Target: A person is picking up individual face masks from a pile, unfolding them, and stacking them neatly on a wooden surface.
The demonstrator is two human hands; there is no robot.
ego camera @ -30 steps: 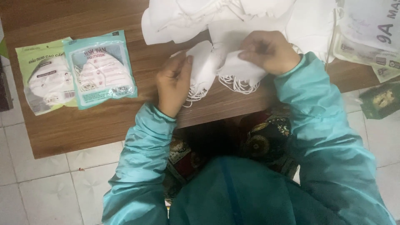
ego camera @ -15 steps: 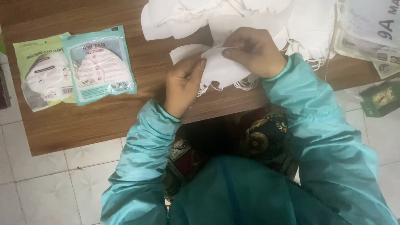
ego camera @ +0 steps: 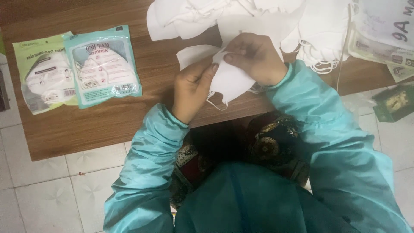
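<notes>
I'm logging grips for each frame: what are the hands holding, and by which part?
Both the left hand and right hand pinch one white face mask along its upper edge.

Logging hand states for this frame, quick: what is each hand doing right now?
Left hand: closed, pinching the white face mask at its left edge.
Right hand: closed, gripping the same mask at its top.

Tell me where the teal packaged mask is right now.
In the head view, the teal packaged mask lies flat on the wooden table, at its left side, overlapping the green packet and well left of the left hand.
</notes>
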